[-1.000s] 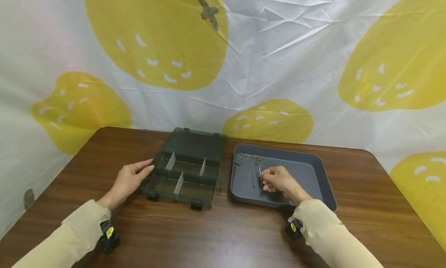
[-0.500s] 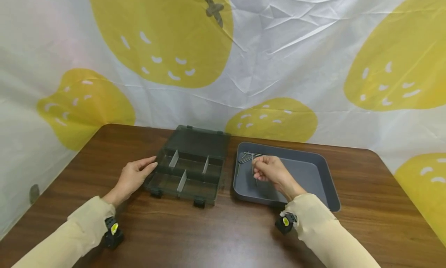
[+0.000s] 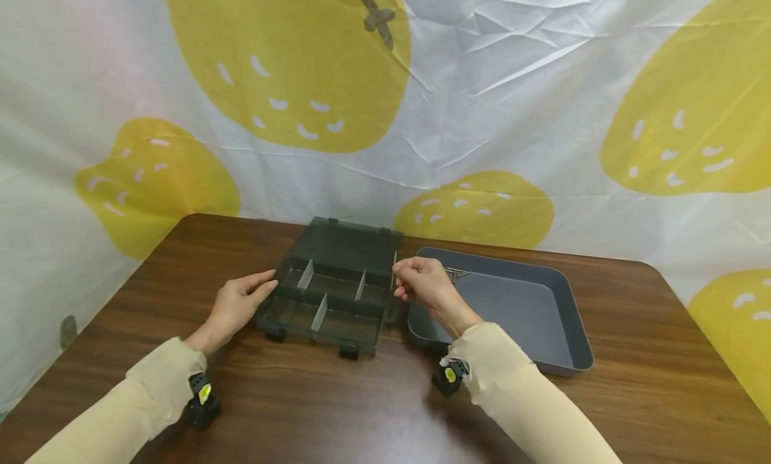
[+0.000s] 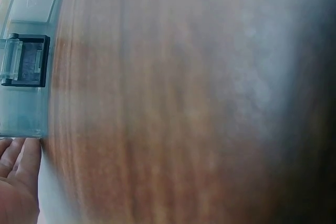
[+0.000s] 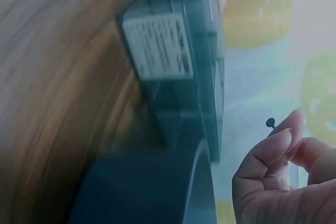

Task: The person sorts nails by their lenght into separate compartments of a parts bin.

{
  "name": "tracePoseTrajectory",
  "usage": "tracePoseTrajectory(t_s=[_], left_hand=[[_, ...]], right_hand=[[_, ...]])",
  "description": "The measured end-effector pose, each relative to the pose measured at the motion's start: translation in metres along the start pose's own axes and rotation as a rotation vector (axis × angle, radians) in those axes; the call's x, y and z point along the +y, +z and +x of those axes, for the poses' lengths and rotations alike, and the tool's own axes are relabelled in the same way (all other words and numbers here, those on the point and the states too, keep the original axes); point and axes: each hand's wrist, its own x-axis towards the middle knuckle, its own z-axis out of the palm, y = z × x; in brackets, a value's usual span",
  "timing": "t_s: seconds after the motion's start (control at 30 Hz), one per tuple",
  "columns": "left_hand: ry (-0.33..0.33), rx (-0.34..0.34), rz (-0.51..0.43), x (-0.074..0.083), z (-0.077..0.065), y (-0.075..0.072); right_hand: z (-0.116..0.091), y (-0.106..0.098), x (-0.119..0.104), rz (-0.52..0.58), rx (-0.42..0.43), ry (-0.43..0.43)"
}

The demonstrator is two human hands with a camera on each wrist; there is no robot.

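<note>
My right hand (image 3: 426,283) pinches a long thin nail (image 3: 395,260) between thumb and fingers, upright, just off the right side of a clear dark-green compartment box (image 3: 352,244). In the right wrist view the nail's small round head (image 5: 270,123) pokes out past the fingertips. The box lies with its lid folded back, light grey dividers (image 3: 320,312) parting its compartments. My left hand (image 3: 233,308) rests its fingertips against the box's left side; in the left wrist view the fingers (image 4: 29,161) look straight. Behind my right hand, several nails (image 3: 456,273) lie in the grey tray (image 3: 518,310).
The tray's raised wall stands close to the box's right side. Black latches (image 3: 349,349) stick out from the box's front edge. A printed cloth (image 3: 337,183) hangs behind the brown wooden table (image 3: 337,410).
My right hand has lifted the nail from the tray and carried it left, over the tray's left wall to the box's side. The left hand stays at the box.
</note>
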Motion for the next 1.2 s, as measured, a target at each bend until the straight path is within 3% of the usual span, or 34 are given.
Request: tracePoseTrajectory(t_s=[0.47, 0.7, 1.2], left_hand=[[-0.01, 0.001, -0.003, 0.004, 0.0, 0.0], [0.001, 0.006, 0.001, 0.003, 0.0, 0.001], [-0.017, 0.018, 0.003, 0.006, -0.001, -0.002]], right_hand=[[0.016, 0.05, 0.001, 0.021, -0.032, 0.039], [0.019, 0.058, 0.003, -0.017, -0.032, 0.052], [0.028, 0.066, 0.004, -0.163, -0.048, -0.002]])
